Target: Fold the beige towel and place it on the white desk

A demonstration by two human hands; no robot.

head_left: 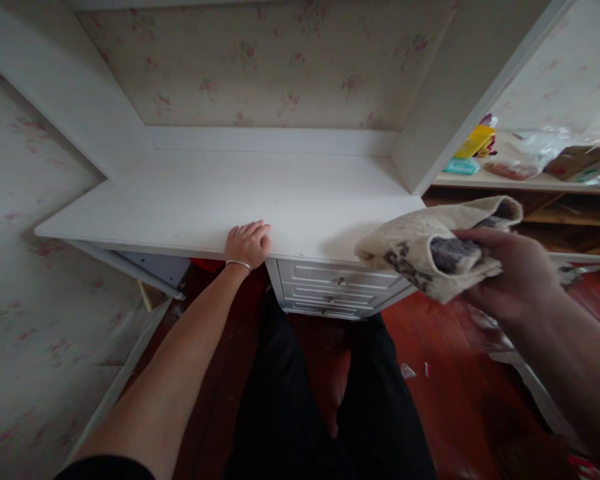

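My left hand (249, 244) rests on the front edge of a white desk (280, 200), holding nothing, with its foreshortened fingers lying on the top. A thin bracelet circles that wrist. On the right, my right hand (517, 273) grips a folded cream cloth (420, 243) with dark grey stains, raised above the desk's right front corner. The thumb presses on the cloth's upper side, while the other fingers are mostly hidden beneath it. Below the desktop is a white drawer unit (340, 283) with small knobs, its drawers closed.
White side panels (465, 87) rise from the desk, with floral wallpaper (280, 67) behind. At right, a shelf unit (510, 179) bears a yellow package (477, 141), clear plastic bags and a cardboard box (583, 163). Small scraps (407, 371) lie on the red wooden floor (445, 413).
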